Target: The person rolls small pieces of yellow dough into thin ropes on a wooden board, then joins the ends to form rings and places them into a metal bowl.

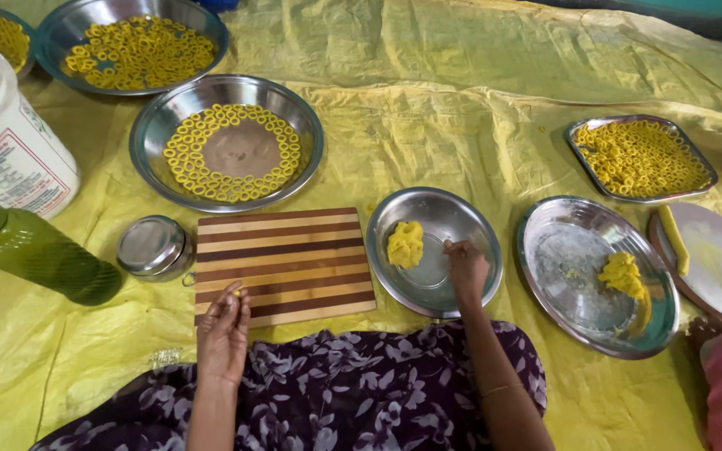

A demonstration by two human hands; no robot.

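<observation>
My fingers: those of my left hand (224, 330) are pinched together around a tiny bit of yellow dough (236, 292), held over the near left corner of the striped wooden cutting board (282, 263). Those of my right hand (465, 267) are curled down, tips touching the floor of the small round steel bowl (434, 250); whether they grip anything there I cannot tell.

Dough supply: a lump of yellow dough (405, 244) lies in the left half of that bowl, just left of my right hand and slightly farther from me. My right hand is much the nearer to it; my left is well apart from it, across the board. The lump is roundish, with no clear long axis.

Finished pieces: a large round steel basin (148, 125) beyond the board holds small yellow dough rings (198, 179) laid around its rim, centre bare. A second steel basin (68, 25) farther back is filled with rings, and a rectangular steel tray (587, 125) at far right is filled likewise.

Other items: a small lidded steel container (152, 246) touches the board's left edge; a green plastic bottle (31, 250) lies beside it, with a white plastic tub (2, 134) behind. To the right, a wide steel plate (561, 250) carries another dough lump (622, 274). Everything rests on a yellow plastic sheet (461, 108) spread over the floor.
</observation>
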